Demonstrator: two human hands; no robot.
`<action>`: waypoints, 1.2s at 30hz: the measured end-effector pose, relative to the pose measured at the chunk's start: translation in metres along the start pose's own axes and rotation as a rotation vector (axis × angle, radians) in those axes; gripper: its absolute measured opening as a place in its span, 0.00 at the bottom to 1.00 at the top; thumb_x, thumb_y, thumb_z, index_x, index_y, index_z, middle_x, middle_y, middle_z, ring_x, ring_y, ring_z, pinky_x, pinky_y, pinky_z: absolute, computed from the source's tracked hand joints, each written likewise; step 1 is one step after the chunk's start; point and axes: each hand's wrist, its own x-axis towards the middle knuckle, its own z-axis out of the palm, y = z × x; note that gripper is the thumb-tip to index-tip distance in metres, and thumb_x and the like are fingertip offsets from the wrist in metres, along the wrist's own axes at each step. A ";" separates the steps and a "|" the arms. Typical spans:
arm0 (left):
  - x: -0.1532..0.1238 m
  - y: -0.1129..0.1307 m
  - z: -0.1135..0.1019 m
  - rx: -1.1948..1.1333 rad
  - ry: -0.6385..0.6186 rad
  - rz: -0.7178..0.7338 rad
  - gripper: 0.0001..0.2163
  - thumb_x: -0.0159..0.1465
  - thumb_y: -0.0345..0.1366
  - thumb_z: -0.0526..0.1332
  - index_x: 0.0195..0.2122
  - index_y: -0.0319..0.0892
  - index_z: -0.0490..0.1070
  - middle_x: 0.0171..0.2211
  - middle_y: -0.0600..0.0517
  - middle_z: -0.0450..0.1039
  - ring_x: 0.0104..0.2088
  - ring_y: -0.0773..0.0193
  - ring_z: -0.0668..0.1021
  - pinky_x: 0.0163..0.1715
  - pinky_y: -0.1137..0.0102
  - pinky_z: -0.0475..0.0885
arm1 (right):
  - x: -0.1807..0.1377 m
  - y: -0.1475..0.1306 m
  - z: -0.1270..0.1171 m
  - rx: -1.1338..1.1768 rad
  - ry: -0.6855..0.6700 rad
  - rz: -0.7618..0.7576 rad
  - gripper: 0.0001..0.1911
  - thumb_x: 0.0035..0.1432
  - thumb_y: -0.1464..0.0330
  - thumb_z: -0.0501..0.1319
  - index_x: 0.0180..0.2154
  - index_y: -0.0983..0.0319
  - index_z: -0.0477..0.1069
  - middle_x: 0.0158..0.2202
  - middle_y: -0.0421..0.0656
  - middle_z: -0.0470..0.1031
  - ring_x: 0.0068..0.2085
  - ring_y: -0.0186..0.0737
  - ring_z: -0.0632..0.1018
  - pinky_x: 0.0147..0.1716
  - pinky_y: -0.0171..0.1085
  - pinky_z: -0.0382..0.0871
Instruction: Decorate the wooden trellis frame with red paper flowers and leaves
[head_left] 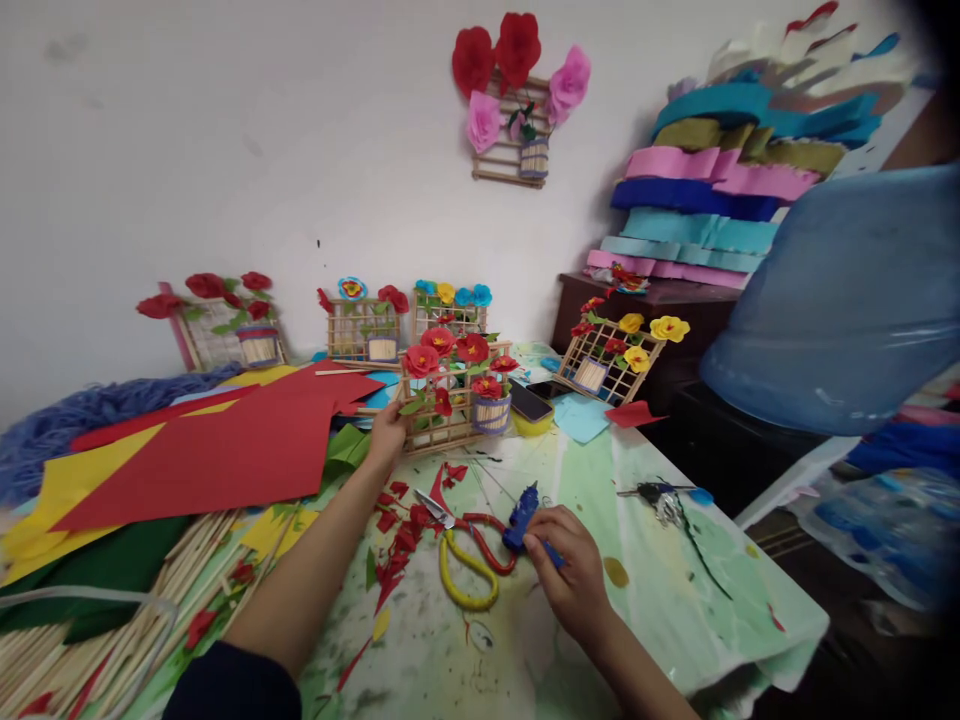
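Note:
My left hand (388,432) reaches forward and grips the left edge of a wooden lattice frame with red paper flowers (454,392) that stands on the table. My right hand (568,570) rests near the table's front and closes on the handle of a blue glue gun (520,516). Scissors with red and yellow handles (466,553) lie just left of the glue gun, among red paper scraps (397,520).
Red, yellow and green paper sheets (210,450) and wooden sticks (112,630) cover the left of the table. More flower frames (611,355) stand at the back. A phone (529,402), keys (664,497) and a blue water bottle (847,300) lie to the right. The table edge (757,640) drops off right.

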 end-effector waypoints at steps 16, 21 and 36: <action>-0.025 0.071 0.004 0.243 0.076 0.285 0.15 0.53 0.30 0.52 0.38 0.40 0.75 0.38 0.49 0.78 0.42 0.56 0.77 0.45 0.65 0.69 | -0.012 0.026 0.020 -0.117 0.017 -0.009 0.09 0.61 0.71 0.55 0.29 0.61 0.70 0.28 0.43 0.72 0.32 0.39 0.73 0.32 0.39 0.67; -0.018 0.072 -0.002 0.186 0.107 0.257 0.15 0.53 0.31 0.53 0.38 0.41 0.76 0.37 0.50 0.78 0.41 0.55 0.77 0.44 0.64 0.70 | -0.013 0.029 0.020 -0.121 0.031 -0.036 0.08 0.61 0.72 0.56 0.30 0.61 0.70 0.29 0.43 0.72 0.32 0.40 0.73 0.33 0.39 0.67; 0.004 0.003 -0.005 -0.124 0.063 0.033 0.15 0.51 0.42 0.61 0.37 0.39 0.74 0.31 0.48 0.78 0.33 0.60 0.79 0.37 0.66 0.72 | -0.016 0.027 0.017 -0.114 0.028 -0.040 0.07 0.60 0.73 0.56 0.29 0.61 0.71 0.29 0.44 0.72 0.32 0.40 0.73 0.32 0.40 0.67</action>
